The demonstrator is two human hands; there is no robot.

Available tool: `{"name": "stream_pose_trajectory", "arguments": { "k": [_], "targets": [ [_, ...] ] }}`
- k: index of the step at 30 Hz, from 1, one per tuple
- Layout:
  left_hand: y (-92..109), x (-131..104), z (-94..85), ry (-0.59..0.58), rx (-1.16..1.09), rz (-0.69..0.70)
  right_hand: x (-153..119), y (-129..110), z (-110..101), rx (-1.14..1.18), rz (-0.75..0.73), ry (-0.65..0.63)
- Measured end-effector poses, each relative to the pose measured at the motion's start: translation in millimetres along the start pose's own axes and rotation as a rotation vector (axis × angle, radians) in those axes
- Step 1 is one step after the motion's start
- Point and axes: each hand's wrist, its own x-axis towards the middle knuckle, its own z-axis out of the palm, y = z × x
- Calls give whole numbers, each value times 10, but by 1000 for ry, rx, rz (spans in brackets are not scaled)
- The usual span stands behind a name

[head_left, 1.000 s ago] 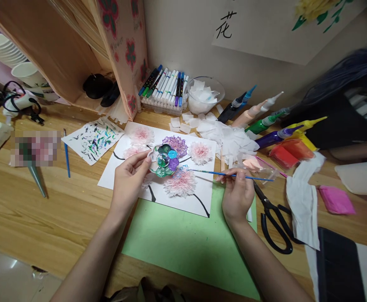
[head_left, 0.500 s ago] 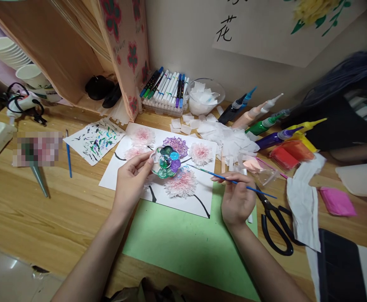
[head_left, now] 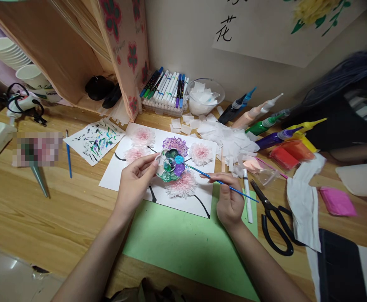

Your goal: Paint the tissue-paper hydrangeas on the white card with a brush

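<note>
My left hand (head_left: 139, 178) is closed on the edge of a small flower-shaped paint palette (head_left: 170, 165), with blue, purple, green and dark paint in its wells. A thin blue paintbrush (head_left: 216, 180) is pinched in my right hand (head_left: 230, 199), its tip at the palette's right edge beside the blue and purple wells. Below them lies white paper (head_left: 112, 180) bearing pink tissue flowers (head_left: 201, 154), a purple-edged flower (head_left: 179, 144) and black painted stems. The palette partly covers the flowers beneath it. Under the paper's near side is a green sheet (head_left: 183, 243).
Black scissors (head_left: 273, 209) and a white marker (head_left: 248, 197) lie to the right. Behind are paper scraps (head_left: 230, 142), a glass bowl (head_left: 218, 94), markers (head_left: 166, 90) and paint bottles (head_left: 268, 121). A paint-smeared tissue (head_left: 95, 140) and another brush (head_left: 69, 155) lie left.
The palette has shifted slightly right and down in my left hand. My right hand has moved left and a little down, bringing the brush tip to the palette and uncovering the white marker.
</note>
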Motion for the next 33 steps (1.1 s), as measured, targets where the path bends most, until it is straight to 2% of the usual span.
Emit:
{"name": "stream_pose_trajectory", "arguments": {
  "k": [10, 17, 25, 29, 33],
  "targets": [
    [-7, -5, 1, -15, -20, -13, -11, 22, -10, 14, 7, -28],
    [-4, 11, -16, 13, 4, 2, -21, 43, 25, 138, 94, 128],
    [-11, 13, -18, 12, 7, 8, 19, -9, 0, 53, 137, 53],
    [-3, 8, -17, 20, 3, 2, 14, 6, 6, 90, 160, 108],
    [-5, 13, -22, 25, 12, 17, 18, 23, 13, 170, 258, 188]
  ]
}}
